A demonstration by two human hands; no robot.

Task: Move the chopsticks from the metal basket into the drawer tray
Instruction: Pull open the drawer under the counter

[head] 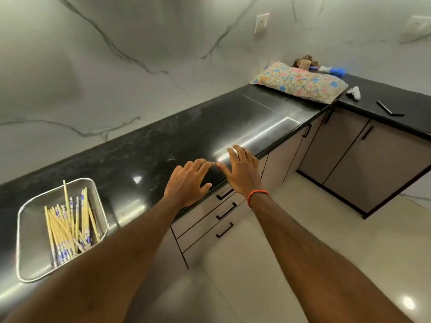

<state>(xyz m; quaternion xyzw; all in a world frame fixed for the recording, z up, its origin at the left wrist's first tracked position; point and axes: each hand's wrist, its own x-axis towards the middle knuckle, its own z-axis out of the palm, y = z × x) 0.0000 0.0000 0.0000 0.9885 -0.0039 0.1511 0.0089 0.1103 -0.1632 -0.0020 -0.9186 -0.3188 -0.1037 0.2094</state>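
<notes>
Lying on the countertop's (151,148) front edge, fingers straight and empty, left hand (186,183) and right hand (242,173) likely needed to pull the top drawer (198,216) squarely by its handle (225,194).

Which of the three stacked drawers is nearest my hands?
The top drawer, directly under the counter edge beside the left hand and right hand; the other two lie below it.

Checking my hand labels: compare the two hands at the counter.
The right hand wears a red band at the wrist; the left hand wears none. The left hand lies nearer the metal basket; the right hand farther. Both are open, palms down at the black counter.
</notes>
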